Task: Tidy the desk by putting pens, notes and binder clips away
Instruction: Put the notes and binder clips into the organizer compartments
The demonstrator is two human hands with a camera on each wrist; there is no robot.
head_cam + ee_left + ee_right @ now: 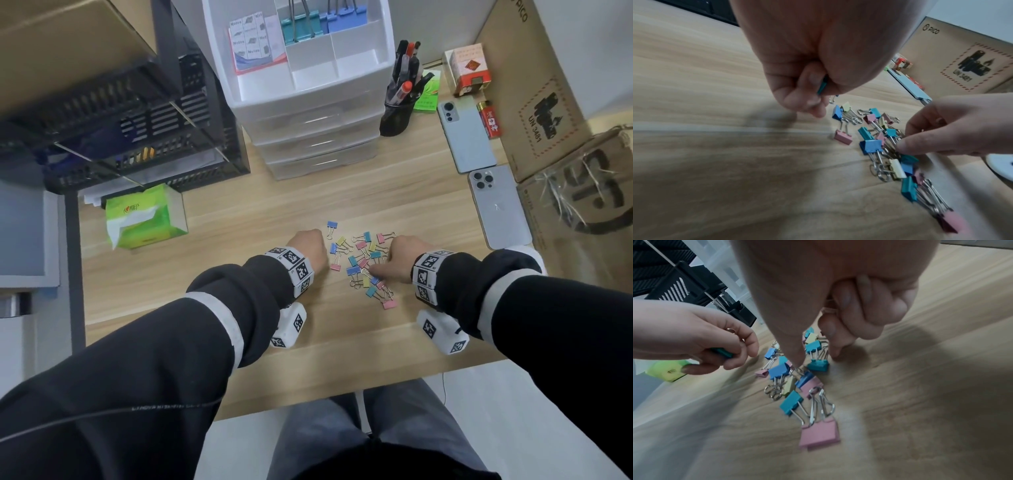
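Left fingers (740, 352) grip teal clip (723, 352) | right fingers (795, 360) touch clip pile (364, 263)

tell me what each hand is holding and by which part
The left hand grips a teal binder clip by its body. The right hand reaches into the clip pile; what it holds cannot be told.

Head view downward, wrist views close, sharing clips (363, 263)

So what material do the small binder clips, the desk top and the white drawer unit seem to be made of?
Small binder clips: likely painted metal bodies in matte pastel colours, with shiny silver wire handles. Desk top: wood-look surface with printed-looking grain, probably laminate. White drawer unit: smooth plastic, with translucent drawer fronts.
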